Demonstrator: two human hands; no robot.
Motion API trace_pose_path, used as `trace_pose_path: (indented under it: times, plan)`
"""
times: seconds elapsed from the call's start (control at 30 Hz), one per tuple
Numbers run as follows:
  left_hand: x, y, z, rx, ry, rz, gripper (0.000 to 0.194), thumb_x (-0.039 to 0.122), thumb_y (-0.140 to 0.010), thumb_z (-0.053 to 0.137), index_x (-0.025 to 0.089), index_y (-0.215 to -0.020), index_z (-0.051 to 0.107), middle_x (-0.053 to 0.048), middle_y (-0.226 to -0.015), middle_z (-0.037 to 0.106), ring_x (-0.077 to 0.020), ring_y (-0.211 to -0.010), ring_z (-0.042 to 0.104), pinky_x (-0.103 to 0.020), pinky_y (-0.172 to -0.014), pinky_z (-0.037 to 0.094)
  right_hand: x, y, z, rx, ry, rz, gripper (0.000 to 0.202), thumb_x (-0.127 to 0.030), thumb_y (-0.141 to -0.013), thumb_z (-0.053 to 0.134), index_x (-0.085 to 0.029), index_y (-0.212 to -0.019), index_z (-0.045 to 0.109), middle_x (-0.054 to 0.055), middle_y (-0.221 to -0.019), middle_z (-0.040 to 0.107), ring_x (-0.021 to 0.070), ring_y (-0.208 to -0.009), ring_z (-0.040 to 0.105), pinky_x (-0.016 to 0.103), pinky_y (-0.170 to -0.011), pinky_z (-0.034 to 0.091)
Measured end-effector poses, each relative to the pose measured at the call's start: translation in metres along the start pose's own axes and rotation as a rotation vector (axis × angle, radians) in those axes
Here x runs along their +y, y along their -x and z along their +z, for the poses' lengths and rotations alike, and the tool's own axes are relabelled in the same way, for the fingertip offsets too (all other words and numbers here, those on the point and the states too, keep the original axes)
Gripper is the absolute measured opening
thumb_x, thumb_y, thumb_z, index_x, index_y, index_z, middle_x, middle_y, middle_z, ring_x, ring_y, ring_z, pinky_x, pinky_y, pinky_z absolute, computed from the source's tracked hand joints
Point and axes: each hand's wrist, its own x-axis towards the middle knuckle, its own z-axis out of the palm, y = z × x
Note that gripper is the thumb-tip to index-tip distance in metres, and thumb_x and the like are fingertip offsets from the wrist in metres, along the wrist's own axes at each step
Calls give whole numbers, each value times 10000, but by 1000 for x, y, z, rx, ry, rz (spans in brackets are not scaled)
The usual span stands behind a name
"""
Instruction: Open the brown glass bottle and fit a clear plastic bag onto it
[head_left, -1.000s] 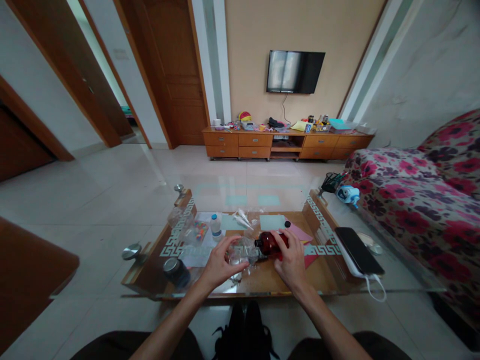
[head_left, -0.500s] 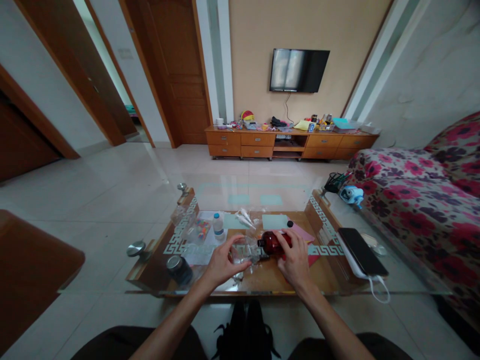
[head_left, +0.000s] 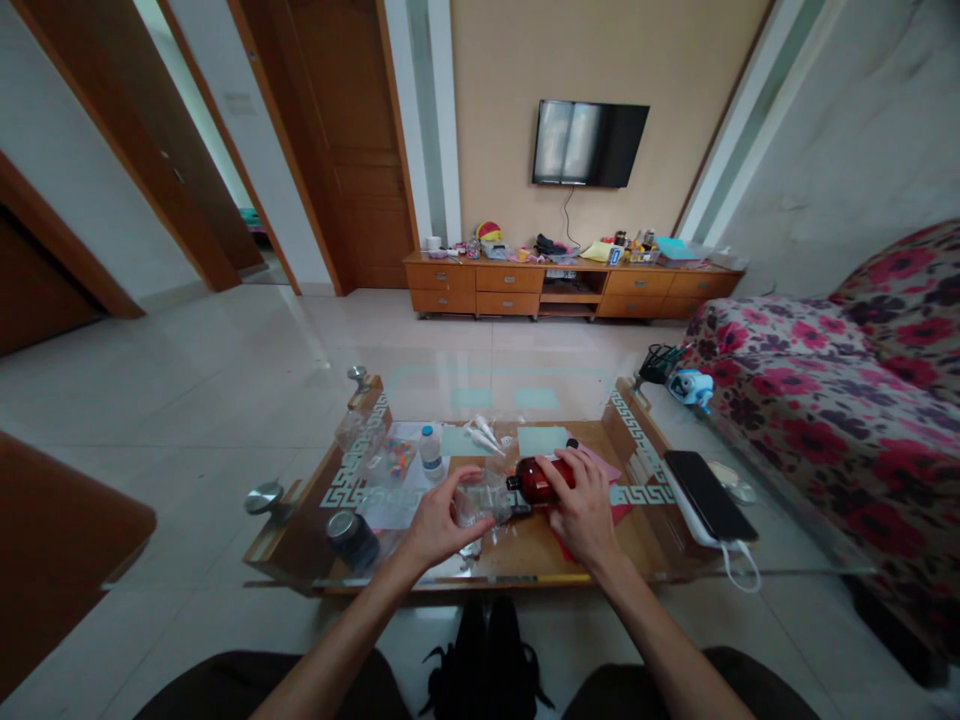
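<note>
My left hand is closed around a clear, see-through cup, tilted with its mouth toward the right. In my right hand lies a dark red-brown bottle, held almost level over the glass table. The bottle's black neck points left and reaches the cup's opening; whether the two touch I cannot tell. No liquid can be made out between them. A small black cap shows just beyond my right fingers. Left of the cup stands a small clear bottle with a blue cap.
A dark jar with a metal lid is at the table's left front. White wrapped items lie behind the cup. To the right are a phone with a white cable and a blue-white object. Beyond stands a low cabinet.
The whole view has shifted slightly. Both hands keep hold of the cup and the brown bottle, with the bottle's neck still at the cup's mouth.
</note>
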Motion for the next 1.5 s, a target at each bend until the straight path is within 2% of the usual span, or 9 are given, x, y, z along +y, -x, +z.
trace_pose_path:
  times: [0.27, 0.5, 0.7, 1.07, 1.27, 1.43, 1.5]
  plan:
    - [-2, 4, 3, 7, 14, 19, 681, 352, -771, 821, 262, -1381, 531, -71, -1293, 687, -153, -720, 648, -321, -700, 569, -6, 1, -4, 27, 3, -11, 919, -18, -731, 616, -388, -1561, 484, 89, -1508, 505, 373, -1412, 426, 627, -1158, 373]
    - [5, 8, -2, -17, 24, 33, 665, 343, -792, 803, 239, -1387, 524, -92, -1289, 684, -187, -816, 682, -338, -746, 581, -11, 1, -12, 12, 0, -11, 873, -14, -743, 600, -369, -1536, 516, 93, -1508, 498, 360, -1425, 415, 610, -1159, 376]
    - [4, 9, -1, -36, 54, 38, 641, 355, -799, 797, 242, -1368, 525, -91, -1295, 677, -171, -770, 686, -339, -744, 587, -13, -1, -13, 13, -6, -7, 898, -6, -714, 609, -370, -1530, 524, 94, -1496, 507, 364, -1406, 430, 616, -1154, 385]
    - [8, 8, -5, -53, 51, 50, 614, 352, -806, 793, 260, -1357, 539, -80, -1300, 674, -186, -823, 694, -333, -743, 573, -13, 0, -15, 1, -2, -7, 870, -15, -729, 607, -368, -1521, 539, 88, -1506, 500, 361, -1411, 428, 601, -1154, 385]
    - [8, 8, -7, -68, 42, 43, 675, 356, -795, 804, 249, -1397, 517, -60, -1150, 710, -199, -779, 689, -347, -742, 577, -15, 1, -18, -1, -4, -5, 872, -23, -735, 617, -373, -1529, 522, 90, -1508, 495, 369, -1416, 418, 611, -1158, 372]
    - [7, 7, -6, -13, 61, 102, 695, 395, -790, 829, 261, -1410, 544, -116, -1420, 583, -219, -924, 697, -375, -837, 598, -14, 1, -18, 4, 7, -13, 865, -25, -753, 620, -371, -1538, 511, 96, -1520, 487, 373, -1421, 418, 608, -1154, 370]
    - [6, 6, -5, -16, 67, 102, 696, 393, -784, 843, 262, -1404, 553, -115, -1425, 570, -211, -920, 691, -370, -834, 601, -13, 1, -19, 6, 11, -19, 872, -24, -740, 631, -365, -1535, 515, 100, -1517, 491, 374, -1419, 418, 607, -1153, 368]
